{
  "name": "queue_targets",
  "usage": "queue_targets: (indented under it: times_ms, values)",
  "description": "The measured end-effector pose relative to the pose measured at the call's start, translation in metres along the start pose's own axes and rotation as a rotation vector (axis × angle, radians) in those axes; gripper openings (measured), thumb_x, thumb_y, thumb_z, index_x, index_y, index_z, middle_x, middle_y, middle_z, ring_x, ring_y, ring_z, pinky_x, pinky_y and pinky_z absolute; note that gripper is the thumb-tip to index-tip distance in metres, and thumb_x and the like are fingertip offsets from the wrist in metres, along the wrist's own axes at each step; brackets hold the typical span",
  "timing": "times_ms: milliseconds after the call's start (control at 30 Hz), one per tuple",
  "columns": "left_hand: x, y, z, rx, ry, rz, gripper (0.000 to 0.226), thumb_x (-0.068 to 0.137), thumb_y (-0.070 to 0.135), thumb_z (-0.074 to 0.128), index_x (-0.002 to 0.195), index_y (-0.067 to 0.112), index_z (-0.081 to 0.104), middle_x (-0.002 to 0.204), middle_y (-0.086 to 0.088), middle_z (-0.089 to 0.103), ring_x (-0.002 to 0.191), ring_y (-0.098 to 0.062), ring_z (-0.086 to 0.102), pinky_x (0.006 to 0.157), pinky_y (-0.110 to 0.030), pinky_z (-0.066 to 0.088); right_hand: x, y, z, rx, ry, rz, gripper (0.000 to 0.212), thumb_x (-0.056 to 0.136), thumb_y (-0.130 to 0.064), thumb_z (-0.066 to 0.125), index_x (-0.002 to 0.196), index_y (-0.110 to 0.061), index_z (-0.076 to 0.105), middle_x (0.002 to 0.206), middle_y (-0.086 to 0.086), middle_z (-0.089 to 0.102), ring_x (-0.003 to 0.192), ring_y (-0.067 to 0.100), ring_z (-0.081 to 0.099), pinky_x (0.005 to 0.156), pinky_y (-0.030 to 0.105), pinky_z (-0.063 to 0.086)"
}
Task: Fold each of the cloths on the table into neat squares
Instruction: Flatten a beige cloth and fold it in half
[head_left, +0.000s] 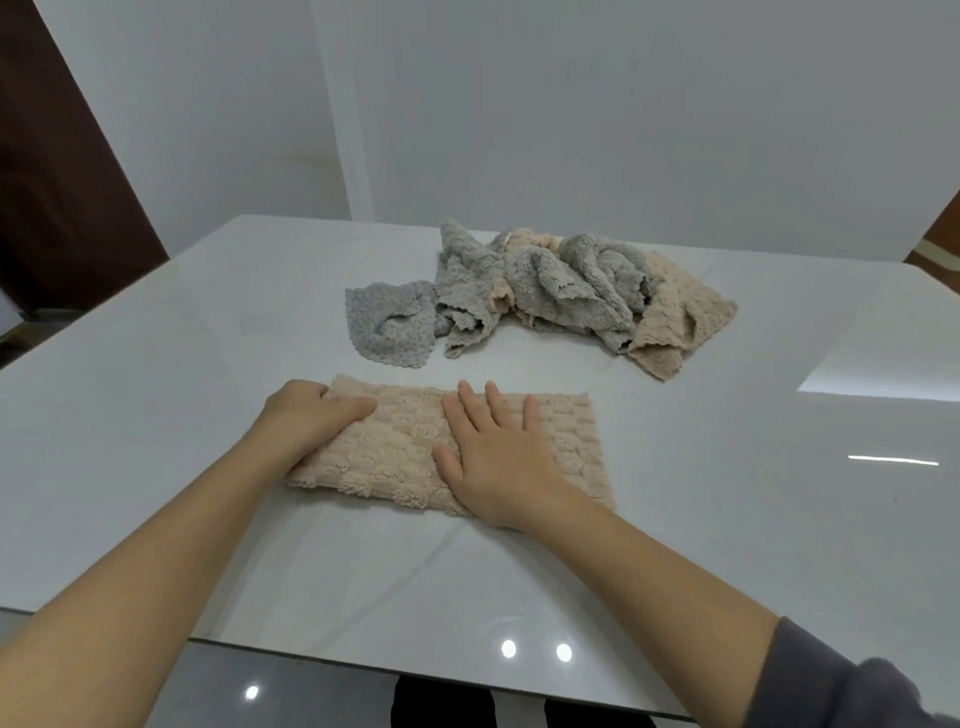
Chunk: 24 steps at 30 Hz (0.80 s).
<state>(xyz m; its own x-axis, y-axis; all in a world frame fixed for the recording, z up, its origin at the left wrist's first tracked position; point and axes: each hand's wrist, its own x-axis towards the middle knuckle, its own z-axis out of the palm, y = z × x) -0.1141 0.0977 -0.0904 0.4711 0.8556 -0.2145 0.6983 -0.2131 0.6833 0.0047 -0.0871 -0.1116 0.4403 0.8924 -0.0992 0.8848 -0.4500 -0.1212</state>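
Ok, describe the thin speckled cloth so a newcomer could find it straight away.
On the white table, find the crumpled pile of cloths at the far middle. At its left end lies the speckled cloth: thin, blue-grey, nearly flat, where its neighbours are fluffy plain grey or beige.

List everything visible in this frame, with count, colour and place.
beige cloth: one, beige, folded into a rectangle, near middle of the table
speckled cloth: one, pale grey-blue, rumpled, at the pile's left edge
pile of cloths: several, exact count unclear, grey and beige, crumpled, far middle of the table
table: one, glossy white, fills the lower frame
wall: white, behind the table
sleeve: one, dark grey, right forearm, bottom right
left hand: one, grips the beige cloth's left end
right hand: one, pressed flat on the beige cloth, fingers straight
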Motion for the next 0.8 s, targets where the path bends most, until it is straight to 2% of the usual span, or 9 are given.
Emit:
queue_targets:
  times_ms: [67,233,333,400,467,533,600,700,800]
  values:
    - [0.008,0.001,-0.006,-0.096,-0.049,-0.085,0.046,0.085,0.051,0.064,0.087,0.005,0.067,0.090,-0.011,0.070,0.085,-0.029,0.067,0.084,-0.037,0.054,0.000,0.000,0.001,0.006,0.009,-0.001,0.064,0.101,-0.051,0.013,0.156,-0.022,-0.004,0.163,-0.002,-0.012,0.149,0.025,-0.015,0.117,0.057,-0.011]
    - [0.004,0.001,-0.005,0.267,0.084,0.088,0.042,0.095,0.033,0.054,0.063,0.006,0.057,0.067,-0.008,0.060,0.063,-0.018,0.051,0.053,-0.028,0.034,0.000,0.001,0.003,0.021,0.037,-0.005,0.065,0.101,-0.051,0.015,0.156,-0.022,-0.003,0.164,-0.001,-0.010,0.149,0.024,-0.015,0.117,0.057,-0.011]
    - [-0.003,0.010,-0.011,0.109,0.100,0.118,0.037,0.095,0.031,0.053,0.068,0.006,0.059,0.072,-0.013,0.063,0.069,-0.027,0.057,0.060,-0.031,0.040,-0.002,0.004,0.000,0.115,0.057,-0.029,0.065,0.101,-0.050,0.020,0.157,-0.022,-0.001,0.164,-0.002,-0.008,0.150,0.023,-0.013,0.118,0.054,-0.010]
    - [-0.016,0.030,-0.020,-0.220,0.015,0.084,0.032,0.093,0.033,0.057,0.079,0.006,0.066,0.082,-0.014,0.071,0.072,-0.026,0.066,0.070,-0.033,0.052,-0.007,0.008,-0.013,0.440,0.126,-0.040,0.063,0.103,-0.044,0.028,0.157,-0.020,0.006,0.164,-0.003,-0.001,0.150,0.017,-0.005,0.121,0.043,-0.005]
    - [-0.036,0.059,-0.024,-0.484,-0.111,0.055,0.027,0.092,0.034,0.062,0.086,0.008,0.069,0.082,-0.011,0.073,0.065,-0.019,0.069,0.065,-0.028,0.056,-0.011,0.011,-0.035,0.907,0.199,0.050,0.056,0.104,-0.038,0.037,0.154,-0.020,0.022,0.161,-0.005,0.019,0.148,0.014,0.017,0.120,0.035,0.014]
    - [-0.055,0.088,-0.017,-0.647,-0.287,0.075,0.028,0.094,0.035,0.060,0.087,0.010,0.067,0.079,-0.007,0.072,0.063,-0.013,0.068,0.059,-0.022,0.055,-0.013,0.013,-0.059,1.463,0.075,0.154,0.057,0.100,-0.047,0.042,0.148,-0.017,0.036,0.152,0.000,0.040,0.136,0.020,0.042,0.112,0.038,0.035]
    - [-0.068,0.108,0.000,-0.672,-0.496,0.097,0.033,0.096,0.044,0.051,0.090,0.014,0.064,0.086,-0.008,0.070,0.072,-0.017,0.066,0.068,-0.027,0.052,-0.017,0.023,-0.076,1.924,-0.159,0.171,0.071,0.091,-0.061,0.044,0.138,-0.008,0.050,0.134,0.010,0.057,0.119,0.030,0.056,0.102,0.044,0.044]
    - [-0.082,0.116,0.027,-0.568,-0.553,0.163,0.041,0.100,0.048,0.038,0.096,0.014,0.060,0.092,-0.010,0.075,0.079,-0.022,0.068,0.081,-0.036,0.048,-0.032,0.049,-0.085,2.110,-0.236,0.214,0.068,0.089,-0.060,0.047,0.107,0.000,0.072,0.109,0.018,0.068,0.098,0.032,0.066,0.099,0.046,0.047]
    - [-0.091,0.104,0.050,-0.573,-0.313,0.327,0.025,0.102,0.024,0.043,0.097,0.009,0.062,0.090,-0.004,0.074,0.082,-0.016,0.068,0.074,-0.025,0.054,-0.036,0.070,-0.072,2.090,-0.238,0.356,0.050,0.093,-0.039,0.050,0.116,0.002,0.066,0.120,0.022,0.065,0.109,0.035,0.063,0.104,0.046,0.043]
